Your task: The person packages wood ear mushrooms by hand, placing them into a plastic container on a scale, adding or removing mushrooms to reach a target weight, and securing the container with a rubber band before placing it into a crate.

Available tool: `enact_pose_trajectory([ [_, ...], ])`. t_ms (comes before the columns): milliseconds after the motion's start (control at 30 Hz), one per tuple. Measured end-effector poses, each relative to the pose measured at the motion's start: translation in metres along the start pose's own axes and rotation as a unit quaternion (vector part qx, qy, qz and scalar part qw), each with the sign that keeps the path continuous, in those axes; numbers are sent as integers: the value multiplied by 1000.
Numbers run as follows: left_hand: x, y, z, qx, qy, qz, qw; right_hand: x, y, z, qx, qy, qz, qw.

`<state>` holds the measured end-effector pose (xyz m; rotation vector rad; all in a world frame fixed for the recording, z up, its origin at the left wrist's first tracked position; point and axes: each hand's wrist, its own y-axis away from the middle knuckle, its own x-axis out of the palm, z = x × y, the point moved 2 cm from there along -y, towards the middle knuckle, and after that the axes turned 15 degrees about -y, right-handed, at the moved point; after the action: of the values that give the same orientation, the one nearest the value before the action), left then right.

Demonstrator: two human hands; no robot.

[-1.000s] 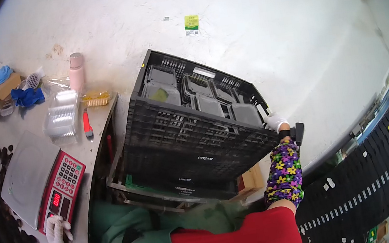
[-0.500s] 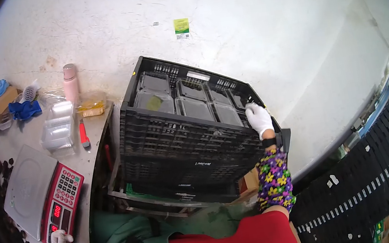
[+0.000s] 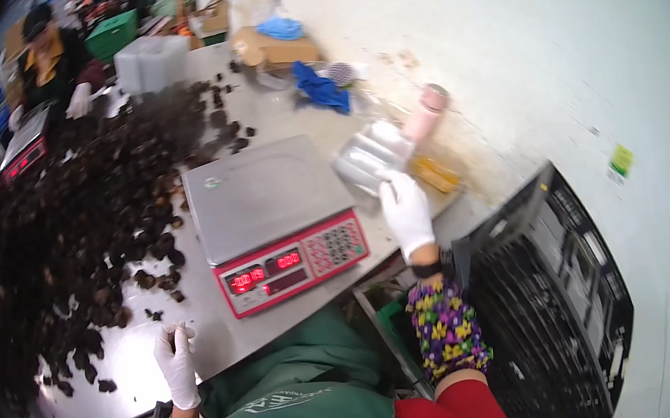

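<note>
My white-gloved right hand [image 3: 407,212] reaches to the near edge of the clear plastic boxes [image 3: 367,162], its fingers stretched toward them and slightly blurred. Low over the front of the metal table, my gloved left hand [image 3: 176,365] has its fingers curled in, with nothing visible between them. Between the two hands stands a digital scale [image 3: 262,197] with a bare grey pan and lit red digits. A big heap of dark, lumpy pieces [image 3: 84,233] spreads to the left of the scale.
At right, a black crate [image 3: 526,311] holds lidded clear boxes. A pink bottle [image 3: 426,112] and a yellow pack [image 3: 435,175] flank the clear boxes. Blue cloth [image 3: 321,88] and a carton [image 3: 276,48] lie behind. Across the heap, a person [image 3: 48,56] works beside another scale [image 3: 27,152].
My view has swung left toward the scale and heap. My right hand has left the black crate and come over to the clear boxes. My left hand has moved off the scale's front edge.
</note>
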<state>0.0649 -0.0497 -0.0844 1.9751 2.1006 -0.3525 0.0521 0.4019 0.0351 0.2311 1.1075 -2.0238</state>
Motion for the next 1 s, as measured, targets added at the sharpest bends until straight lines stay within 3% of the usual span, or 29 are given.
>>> enact_pose_trajectory([
  [100, -20, 14, 38, -24, -44, -106, 993, 46, -38, -120, 7, 246, 93, 965],
  [133, -23, 17, 50, 2, -99, -142, 985, 51, -44, -140, 11, 264, 141, 954],
  [200, -27, 22, 61, 15, -179, -194, 964, 58, -51, -163, 157, 212, 188, 946],
  [233, -25, 25, 61, 21, -182, -207, 961, 58, -57, -163, 210, 286, 257, 899],
  [300, -20, 24, 46, 35, -220, -214, 951, 59, -63, -187, 174, 289, 295, 894],
  [333, -17, 21, 46, 42, -222, -231, 946, 54, -66, -159, 177, 296, 278, 897],
  [467, -17, 19, 44, -2, -225, -241, 944, 50, -69, -153, 192, 318, 276, 886],
  [567, -17, 19, 45, 18, -242, -230, 942, 44, -67, -177, 173, 301, 267, 899],
  [667, -17, 18, 42, 24, -246, -230, 941, 40, -73, -163, 162, 367, 231, 886],
  [800, -16, 16, 43, 12, -227, -232, 946, 31, -81, -159, 171, 329, 249, 895],
  [867, -19, 10, 38, -3, -217, -237, 947, 18, -89, -175, 77, 168, 141, 973],
  [900, -22, 2, 32, -5, -217, -237, 947, 17, -91, -165, 78, 168, 143, 972],
  [967, -31, -27, 12, 41, -233, -228, 944, 13, -101, -107, 45, 152, -16, 987],
  [1000, -36, -47, 2, 79, -268, -231, 932, 16, -100, -80, 44, 154, -13, 987],
])
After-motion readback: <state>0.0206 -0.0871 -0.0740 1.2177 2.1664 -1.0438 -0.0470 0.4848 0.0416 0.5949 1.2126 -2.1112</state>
